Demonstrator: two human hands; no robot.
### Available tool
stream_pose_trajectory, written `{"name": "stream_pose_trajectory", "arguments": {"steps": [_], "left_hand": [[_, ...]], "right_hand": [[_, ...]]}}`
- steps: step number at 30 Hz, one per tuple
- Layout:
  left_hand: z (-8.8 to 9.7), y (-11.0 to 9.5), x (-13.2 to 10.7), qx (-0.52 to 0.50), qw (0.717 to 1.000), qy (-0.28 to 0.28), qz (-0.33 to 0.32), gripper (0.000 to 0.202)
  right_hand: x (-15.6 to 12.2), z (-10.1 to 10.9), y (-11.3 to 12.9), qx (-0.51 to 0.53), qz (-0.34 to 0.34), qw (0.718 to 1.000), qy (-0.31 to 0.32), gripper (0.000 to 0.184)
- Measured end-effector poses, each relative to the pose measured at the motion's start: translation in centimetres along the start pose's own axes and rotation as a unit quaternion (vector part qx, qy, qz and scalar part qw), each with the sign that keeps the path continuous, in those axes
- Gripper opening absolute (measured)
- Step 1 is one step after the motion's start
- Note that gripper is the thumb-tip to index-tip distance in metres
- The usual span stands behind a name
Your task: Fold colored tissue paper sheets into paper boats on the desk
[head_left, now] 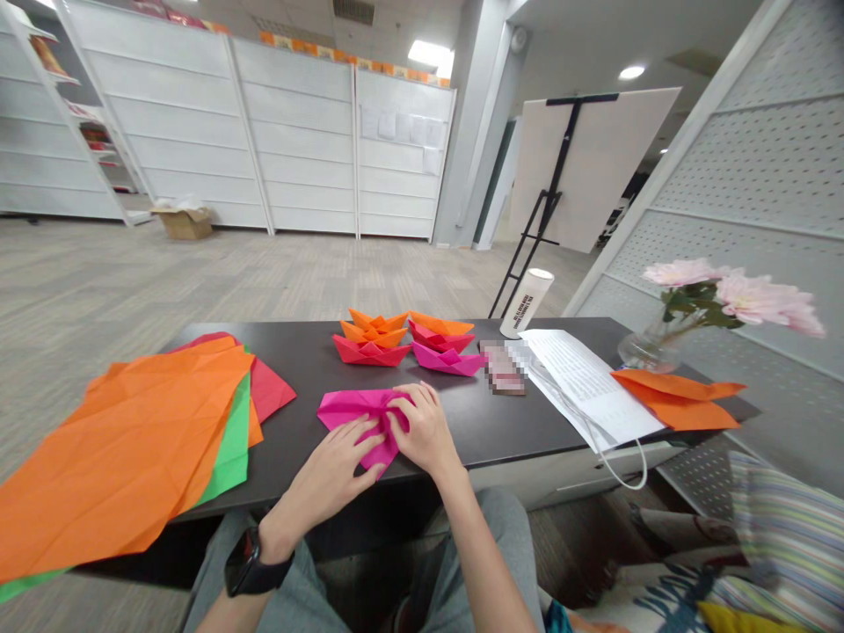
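Observation:
A partly folded magenta sheet of paper lies near the table's front edge, under both my hands. My left hand, with a black watch on the wrist, holds the sheet with its fingers on top and its thumb by the near corner. My right hand has its fingers curled and pinches a fold at the sheet's right side. The fingertips hide part of the folds. Just beyond stand folded paper boats in two groups, orange and red ones on the left, orange, red and magenta ones on the right.
Large orange sheets over green and red ones overhang the table's left front edge. To the right are a blurred pink item, a white cylinder, a printed page with a white cable, a flower vase and folded orange paper.

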State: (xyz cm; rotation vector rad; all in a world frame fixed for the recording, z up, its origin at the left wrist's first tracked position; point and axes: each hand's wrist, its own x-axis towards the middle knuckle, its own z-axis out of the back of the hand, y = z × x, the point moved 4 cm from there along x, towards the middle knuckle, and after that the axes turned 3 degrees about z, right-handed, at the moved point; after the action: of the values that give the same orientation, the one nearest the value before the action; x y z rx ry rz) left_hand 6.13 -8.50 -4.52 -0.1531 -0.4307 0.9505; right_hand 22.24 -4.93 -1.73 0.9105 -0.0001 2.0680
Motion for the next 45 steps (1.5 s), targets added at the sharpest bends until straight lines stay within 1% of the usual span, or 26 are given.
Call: {"name": "stream_pose_trajectory", "arguments": {"steps": [1, 2, 8, 12, 15, 17, 19, 21, 22, 24, 26, 30, 33, 36, 39, 41, 43, 45], "left_hand": [[0.1, 0.0, 0.0, 0.001, 1.0, 0.001, 0.002, 0.036], [0.1, -0.1, 0.0, 0.002, 1.0, 0.002, 0.004, 0.036], [0.4, -0.4, 0.0, 0.016, 1.0, -0.005, 0.001, 0.036], [0.4, -0.5, -0.4, 0.016, 0.999, -0.05, -0.002, 0.032], [0.5, -0.6, -0.8, 0.009, 0.995, -0.094, -0.02, 0.02], [0.7, -0.6, -0.9, 0.022, 0.992, -0.121, -0.024, 0.022], [0.9, -0.2, -0.9, 0.052, 0.991, -0.125, -0.017, 0.039], [0.8, 0.3, -0.8, 0.085, 0.992, -0.096, -0.017, 0.056], [0.7, 0.6, -0.9, 0.097, 0.992, -0.075, -0.019, 0.059], [0.5, 1.4, -1.2, 0.111, 0.993, -0.041, -0.017, 0.059], [0.5, 2.3, -1.8, 0.118, 0.993, -0.03, -0.001, 0.057], [0.8, 3.9, -3.4, 0.126, 0.99, -0.054, 0.024, 0.058], [0.9, 4.6, -4.2, 0.123, 0.99, -0.062, 0.019, 0.06], [1.1, 4.8, -4.6, 0.118, 0.99, -0.073, 0.009, 0.06], [1.2, 4.4, -4.8, 0.119, 0.989, -0.085, 0.001, 0.06], [1.1, 4.0, -5.1, 0.123, 0.988, -0.091, 0.001, 0.061], [1.1, 3.7, -5.8, 0.129, 0.986, -0.102, -0.002, 0.065], [1.0, 3.6, -6.7, 0.13, 0.984, -0.118, -0.02, 0.064]], "right_hand": [[0.0, -0.1, -0.1, 0.008, -0.002, 1.0, 0.003, 0.011], [0.0, -0.3, -0.1, 0.014, -0.003, 1.0, 0.01, 0.009], [-0.5, -0.6, 0.5, 0.04, 0.004, 0.995, 0.097, 0.018], [-1.9, -0.4, 1.0, 0.056, -0.018, 0.989, 0.134, 0.025], [-2.9, -0.4, 1.2, 0.055, -0.034, 0.987, 0.149, 0.036], [-3.1, -0.4, 1.2, 0.055, -0.041, 0.986, 0.155, 0.037], [-3.1, -0.3, 1.2, 0.055, -0.042, 0.985, 0.158, 0.036], [-3.0, -0.2, 1.3, 0.053, -0.042, 0.985, 0.159, 0.036], [-2.9, -0.1, 1.3, 0.051, -0.043, 0.985, 0.159, 0.036], [-2.9, 0.0, 1.3, 0.045, -0.048, 0.985, 0.16, 0.036], [-3.0, 0.0, 1.4, 0.035, -0.054, 0.984, 0.164, 0.036], [-3.3, -0.1, 1.2, 0.011, -0.071, 0.983, 0.169, 0.037], [-3.7, 0.3, 0.8, 0.0, -0.089, 0.98, 0.177, 0.046], [-4.6, 1.4, 0.4, -0.006, -0.109, 0.977, 0.184, 0.053], [-5.7, 2.7, 0.3, -0.002, -0.128, 0.974, 0.188, 0.054], [-6.4, 3.5, 0.5, 0.006, -0.127, 0.974, 0.188, 0.056], [-7.1, 3.9, 1.0, 0.015, -0.117, 0.976, 0.183, 0.065], [-7.9, 3.9, 1.5, 0.023, -0.106, 0.98, 0.169, 0.073]]}}
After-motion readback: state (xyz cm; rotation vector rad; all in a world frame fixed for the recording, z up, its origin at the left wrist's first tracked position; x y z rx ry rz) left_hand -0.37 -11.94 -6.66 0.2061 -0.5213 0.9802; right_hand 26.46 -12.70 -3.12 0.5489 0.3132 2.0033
